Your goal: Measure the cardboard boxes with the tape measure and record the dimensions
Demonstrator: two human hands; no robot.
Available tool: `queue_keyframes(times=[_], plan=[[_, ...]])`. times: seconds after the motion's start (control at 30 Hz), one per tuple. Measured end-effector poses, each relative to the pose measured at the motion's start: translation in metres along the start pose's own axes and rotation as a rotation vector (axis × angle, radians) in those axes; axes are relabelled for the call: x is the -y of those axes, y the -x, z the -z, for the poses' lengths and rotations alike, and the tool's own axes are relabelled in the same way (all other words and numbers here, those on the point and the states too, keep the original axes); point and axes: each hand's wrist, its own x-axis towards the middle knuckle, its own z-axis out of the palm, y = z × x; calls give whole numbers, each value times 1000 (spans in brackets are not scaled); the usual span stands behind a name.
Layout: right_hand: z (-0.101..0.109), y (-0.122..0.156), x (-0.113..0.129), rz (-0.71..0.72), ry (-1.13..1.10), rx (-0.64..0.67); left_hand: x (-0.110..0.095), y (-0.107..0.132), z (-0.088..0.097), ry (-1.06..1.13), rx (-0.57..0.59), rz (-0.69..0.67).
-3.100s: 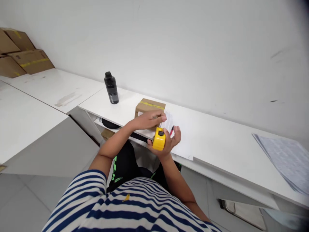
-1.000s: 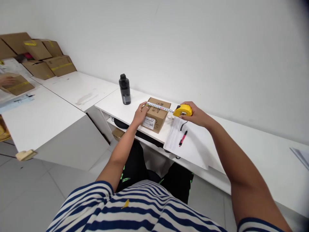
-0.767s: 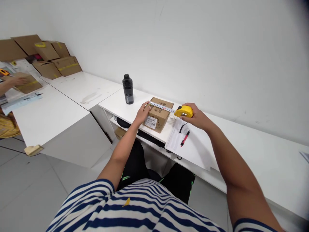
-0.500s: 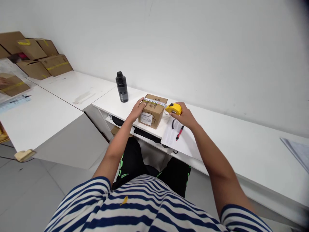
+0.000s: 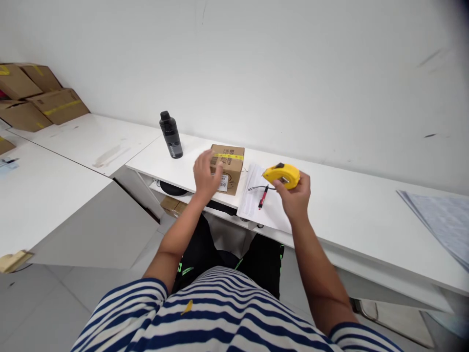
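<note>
A small brown cardboard box [image 5: 234, 171] with yellow tape across its top sits on the narrow white table. My left hand [image 5: 206, 173] is at the box's left front corner, fingers spread, hiding part of its label; whether it touches the box I cannot tell. In my right hand [image 5: 296, 195] is a yellow tape measure [image 5: 285, 176], held in the air right of the box with no blade showing out. Beneath it, printed paper sheets [image 5: 252, 198] lie on the table with a red pen [image 5: 263, 198] on top. A thin dark strap [image 5: 258, 187] hangs near the pen.
A black bottle [image 5: 171, 137] stands left of the box near the wall. Several taped cartons [image 5: 58, 106] are stacked at the far left on another white table [image 5: 54, 181]. More papers [image 5: 439, 220] lie at the right. An open shelf [image 5: 183, 195] runs under the tabletop.
The tape blade that lay across the box top is gone back into its case. My right hand has drawn the tape measure away to the right; my left hand's fingers have opened. The view turned right.
</note>
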Motion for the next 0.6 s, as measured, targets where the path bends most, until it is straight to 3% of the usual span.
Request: queue_keyframes(times=[0.1,0.17,0.2,0.27,0.33,0.43,0.53,0.6], plan=[[-12,49,-16,-177,-56,-17,-26,41,-22,236,341,-8],[-18,76,-23,-235,-77,30,-31,64,-41,418,566,108],[-19,85,-26,-252,-76,75,-29,71,-49,465,626,182],[-11,88,-31,-281,-22,195,-20,75,-62,457,632,283],[3,73,-38,-301,105,278,-5,69,-70,371,604,276],[18,29,-52,-317,400,249,20,54,-77,218,665,176],[10,-15,-68,-350,641,234,41,51,-88,119,744,130],[-1,-35,-78,-364,642,263,52,56,-96,106,741,141]])
